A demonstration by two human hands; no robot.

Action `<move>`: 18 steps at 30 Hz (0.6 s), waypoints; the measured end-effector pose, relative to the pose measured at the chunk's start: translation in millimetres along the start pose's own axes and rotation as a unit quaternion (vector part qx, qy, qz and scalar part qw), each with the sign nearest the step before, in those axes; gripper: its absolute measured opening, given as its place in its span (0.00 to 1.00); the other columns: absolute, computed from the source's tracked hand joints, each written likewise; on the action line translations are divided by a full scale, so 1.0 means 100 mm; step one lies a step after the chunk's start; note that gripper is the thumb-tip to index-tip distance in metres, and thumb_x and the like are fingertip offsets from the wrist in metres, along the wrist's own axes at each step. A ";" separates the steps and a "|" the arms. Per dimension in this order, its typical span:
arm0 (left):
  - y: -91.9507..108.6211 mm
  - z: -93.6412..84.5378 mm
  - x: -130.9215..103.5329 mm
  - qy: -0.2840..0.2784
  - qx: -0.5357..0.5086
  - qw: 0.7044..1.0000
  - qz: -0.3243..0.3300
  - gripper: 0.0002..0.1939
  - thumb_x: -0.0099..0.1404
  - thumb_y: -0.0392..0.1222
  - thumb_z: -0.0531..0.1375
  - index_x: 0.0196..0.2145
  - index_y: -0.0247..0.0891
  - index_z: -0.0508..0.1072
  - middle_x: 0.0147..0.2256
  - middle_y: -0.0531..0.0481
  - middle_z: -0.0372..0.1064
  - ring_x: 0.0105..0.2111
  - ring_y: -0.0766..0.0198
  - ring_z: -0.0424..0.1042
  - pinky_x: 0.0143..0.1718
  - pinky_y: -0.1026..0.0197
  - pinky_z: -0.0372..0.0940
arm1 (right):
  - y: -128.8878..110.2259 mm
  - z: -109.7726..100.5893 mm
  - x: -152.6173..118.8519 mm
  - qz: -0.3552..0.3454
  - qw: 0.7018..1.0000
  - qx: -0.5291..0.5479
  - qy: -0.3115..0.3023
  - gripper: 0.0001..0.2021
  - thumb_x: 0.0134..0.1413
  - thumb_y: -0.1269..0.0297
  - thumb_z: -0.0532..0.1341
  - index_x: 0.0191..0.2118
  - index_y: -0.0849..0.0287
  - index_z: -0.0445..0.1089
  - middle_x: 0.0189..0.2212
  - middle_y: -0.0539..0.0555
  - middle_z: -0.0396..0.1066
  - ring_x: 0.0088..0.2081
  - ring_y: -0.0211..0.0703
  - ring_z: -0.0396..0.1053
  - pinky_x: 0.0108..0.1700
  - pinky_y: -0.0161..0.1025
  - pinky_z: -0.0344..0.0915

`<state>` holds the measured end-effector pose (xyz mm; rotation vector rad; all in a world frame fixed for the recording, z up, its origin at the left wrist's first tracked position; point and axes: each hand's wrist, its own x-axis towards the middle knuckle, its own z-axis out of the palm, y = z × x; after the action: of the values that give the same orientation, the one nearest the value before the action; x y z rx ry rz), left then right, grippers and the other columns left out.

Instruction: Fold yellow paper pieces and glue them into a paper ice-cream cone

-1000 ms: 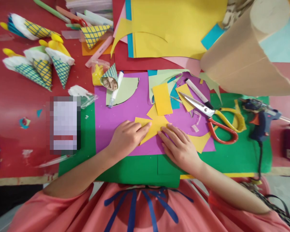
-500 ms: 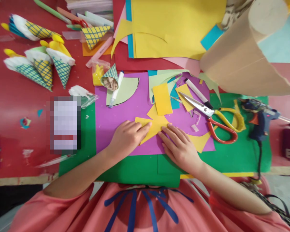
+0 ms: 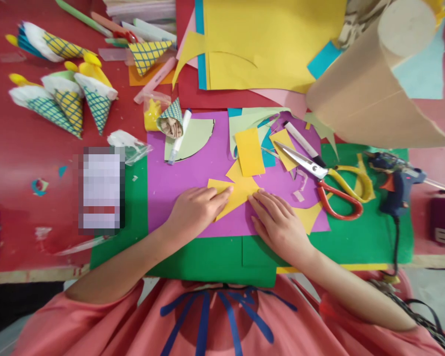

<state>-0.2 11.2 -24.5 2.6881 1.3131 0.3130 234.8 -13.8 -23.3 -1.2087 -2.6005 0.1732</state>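
Note:
A yellow paper piece [image 3: 241, 194] lies folded on the purple sheet [image 3: 193, 173]. My left hand [image 3: 196, 210] rests flat on its left part, thumb and fingers on the paper. At its right end lies my right hand [image 3: 280, 217], palm down with fingers spread, the fingertips at the paper's edge. Just beyond are a yellow rectangle [image 3: 249, 152] and a second yellow piece [image 3: 282, 146] under the scissor tips. The open scissors [image 3: 321, 173] have one red and one yellow handle. Neither palm shows.
A blue glue gun [image 3: 400, 190] lies at the right, below a large brown paper roll [image 3: 367, 84]. Paper cones [image 3: 96, 99] sit at the upper left. A marker [image 3: 180, 137] rests on a pale green quarter circle [image 3: 198, 138]. Large yellow sheets [image 3: 274, 44] lie at the back.
My right hand has shifted slightly to the right, its fingers now at the paper's edge. My left hand stays on the paper. The whole view has shifted a little.

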 end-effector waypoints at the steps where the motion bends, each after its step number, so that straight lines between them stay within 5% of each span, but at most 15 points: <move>1: 0.00 0.00 0.00 -0.001 -0.002 1.000 0.000 0.16 0.67 0.36 0.58 0.53 0.37 0.71 0.25 0.53 0.68 0.28 0.65 0.71 0.30 0.61 0.62 | -0.01 -0.01 0.00 0.002 1.000 -0.001 -0.004 0.18 0.61 0.69 0.57 0.55 0.70 0.67 0.51 0.65 0.72 0.56 0.54 0.68 0.56 0.49 0.69; 18: -0.01 0.01 -0.01 -0.008 -0.022 1.000 -0.014 0.16 0.67 0.36 0.58 0.53 0.38 0.71 0.29 0.52 0.74 0.30 0.65 0.74 0.32 0.62 0.65 | -0.19 -0.06 0.01 -0.004 0.995 -0.053 -0.080 0.20 0.62 0.62 0.58 0.58 0.60 0.65 0.55 0.75 0.65 0.60 0.66 0.63 0.55 0.58 0.67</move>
<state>-1.5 11.1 -25.3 2.6288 1.3219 0.3132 222.1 -25.5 -13.2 -1.2688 -2.7831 0.1367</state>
